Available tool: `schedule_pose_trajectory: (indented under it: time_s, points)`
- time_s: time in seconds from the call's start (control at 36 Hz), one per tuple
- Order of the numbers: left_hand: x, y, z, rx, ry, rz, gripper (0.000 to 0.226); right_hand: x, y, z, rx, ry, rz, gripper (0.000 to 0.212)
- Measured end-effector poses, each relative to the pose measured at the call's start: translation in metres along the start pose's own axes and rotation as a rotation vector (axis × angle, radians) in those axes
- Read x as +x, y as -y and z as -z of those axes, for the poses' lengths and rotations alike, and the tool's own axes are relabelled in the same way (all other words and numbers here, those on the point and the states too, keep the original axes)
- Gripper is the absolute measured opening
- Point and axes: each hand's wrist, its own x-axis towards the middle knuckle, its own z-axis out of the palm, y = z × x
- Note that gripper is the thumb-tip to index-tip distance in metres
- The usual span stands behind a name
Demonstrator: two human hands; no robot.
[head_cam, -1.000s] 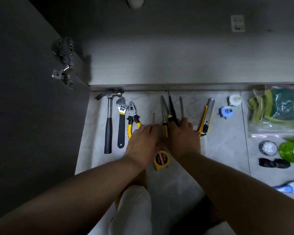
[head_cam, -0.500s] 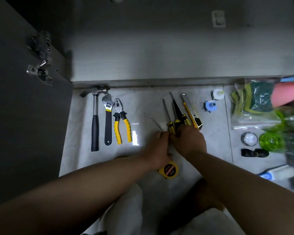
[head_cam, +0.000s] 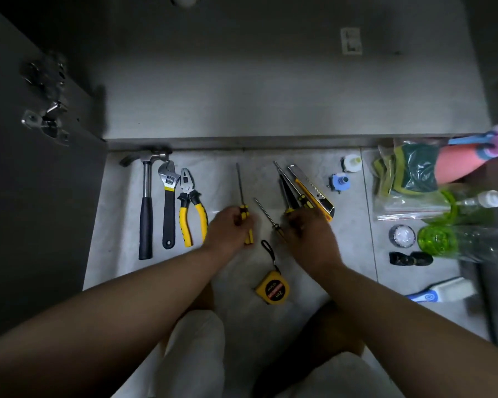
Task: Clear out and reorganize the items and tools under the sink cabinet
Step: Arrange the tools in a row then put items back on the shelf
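Two hands apart, left hand (head_cam: 227, 229) fingers clamped on screwdriver (head_cam: 240, 186), right hand (head_cam: 311, 235) fingers round long-nose pliers (head_cam: 287, 187); tile (head_cam: 259, 173) between

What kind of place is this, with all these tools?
Probably a kitchen floor in front of an open cabinet. The cabinet door stands open on its hinge at left, a hammer and other tools lie on grey tiles, and a bag of scrubbing sponges sits at right.

Wrench (head_cam: 168, 179) jaw is gleaming as polished metal. Hammer (head_cam: 146, 219) grip is looking matt. Floor tile (head_cam: 118, 225) is reflecting light, smooth. Bag (head_cam: 400, 205) is showing clear glossy plastic.
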Motion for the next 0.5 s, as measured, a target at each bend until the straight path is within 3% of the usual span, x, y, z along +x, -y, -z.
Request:
schedule_pose_trajectory:
  time_s: [0.11,0.28,0.5]
  points:
    - [0.005,0.018,0.015,0.218,-0.149,-0.012,0.025,0.013,-0.009,0.012,-0.241,-0.06,-0.097,0.028]
    - [0.005,0.023,0.022,0.368,-0.224,-0.079,0.037,0.031,-0.009,0.019,-0.291,-0.103,-0.104,0.036]
    - [-0.001,0.023,0.029,0.422,-0.188,-0.253,0.041,0.041,-0.018,0.021,-0.43,-0.084,-0.12,0.024]
